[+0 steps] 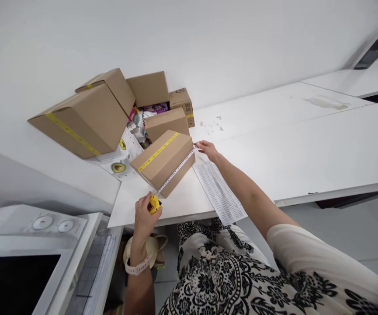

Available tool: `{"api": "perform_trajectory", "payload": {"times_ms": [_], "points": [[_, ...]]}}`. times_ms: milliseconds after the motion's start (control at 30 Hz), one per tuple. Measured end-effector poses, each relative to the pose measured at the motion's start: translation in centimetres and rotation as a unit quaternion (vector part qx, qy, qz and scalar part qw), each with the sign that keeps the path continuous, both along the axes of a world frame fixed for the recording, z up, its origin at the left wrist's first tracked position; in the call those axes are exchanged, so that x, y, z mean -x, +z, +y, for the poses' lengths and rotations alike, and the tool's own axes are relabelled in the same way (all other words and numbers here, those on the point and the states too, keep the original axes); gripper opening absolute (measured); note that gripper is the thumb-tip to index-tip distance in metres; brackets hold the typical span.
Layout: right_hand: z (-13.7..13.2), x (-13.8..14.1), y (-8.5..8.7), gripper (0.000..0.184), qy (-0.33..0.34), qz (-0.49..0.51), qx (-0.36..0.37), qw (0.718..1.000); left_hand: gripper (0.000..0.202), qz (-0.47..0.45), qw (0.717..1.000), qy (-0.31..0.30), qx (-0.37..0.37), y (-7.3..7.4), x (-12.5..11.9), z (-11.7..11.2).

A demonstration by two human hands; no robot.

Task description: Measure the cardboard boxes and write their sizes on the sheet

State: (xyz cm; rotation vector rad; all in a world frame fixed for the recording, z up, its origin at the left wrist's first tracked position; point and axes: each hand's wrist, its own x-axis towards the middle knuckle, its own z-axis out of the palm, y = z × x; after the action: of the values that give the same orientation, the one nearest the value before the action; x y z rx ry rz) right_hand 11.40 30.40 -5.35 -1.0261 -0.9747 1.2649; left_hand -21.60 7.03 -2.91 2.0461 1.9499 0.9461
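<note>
My left hand (145, 215) is closed around a yellow tape measure (154, 204) near the front left of the white table. Its white blade (176, 170) is drawn out along the long front side of a brown cardboard box (166, 158). That box lies at an angle and has a strip of yellow tape across its top. At the box's far right corner, my right hand (206, 148) pinches the free end of the blade between thumb and fingers. A printed sheet (220, 190) lies under my right forearm, partly over the table's front edge.
More cardboard boxes (90, 116) are stacked at the left against the wall, some on white boxes with avocado pictures (118, 167). An open box (147, 89) and small packages stand behind. A white microwave (25, 258) is at lower left. The white table (290, 144) stretches right.
</note>
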Motion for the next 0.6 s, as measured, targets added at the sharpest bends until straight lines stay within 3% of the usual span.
{"api": "perform_trajectory", "payload": {"times_ms": [133,233,333,467,533,600], "points": [[-0.4,3.3,-0.6,0.04,-0.013,0.011,0.008,1.0,0.056,-0.03,0.999,0.006,0.016,-0.2,-1.0,2.0],[-1.6,4.3,0.0,0.044,-0.031,0.019,0.002,0.999,0.053,-0.068,0.997,0.032,0.025,0.6,-0.6,2.0],[-3.9,3.8,2.0,0.045,-0.044,0.01,-0.021,0.999,0.052,-0.137,0.989,0.004,0.057,3.0,1.0,0.3],[-8.7,1.5,6.2,0.044,-0.068,-0.05,-0.049,0.995,0.047,-0.203,0.969,-0.061,0.124,8.0,3.1,-2.3],[-11.1,0.3,7.9,0.045,-0.085,-0.085,-0.045,0.992,0.043,-0.212,0.96,-0.09,0.161,10.0,3.5,-2.7],[-12.7,-0.6,8.7,0.046,-0.102,-0.116,-0.035,0.987,0.042,-0.236,0.946,-0.107,0.195,10.9,3.4,-2.2]]}}
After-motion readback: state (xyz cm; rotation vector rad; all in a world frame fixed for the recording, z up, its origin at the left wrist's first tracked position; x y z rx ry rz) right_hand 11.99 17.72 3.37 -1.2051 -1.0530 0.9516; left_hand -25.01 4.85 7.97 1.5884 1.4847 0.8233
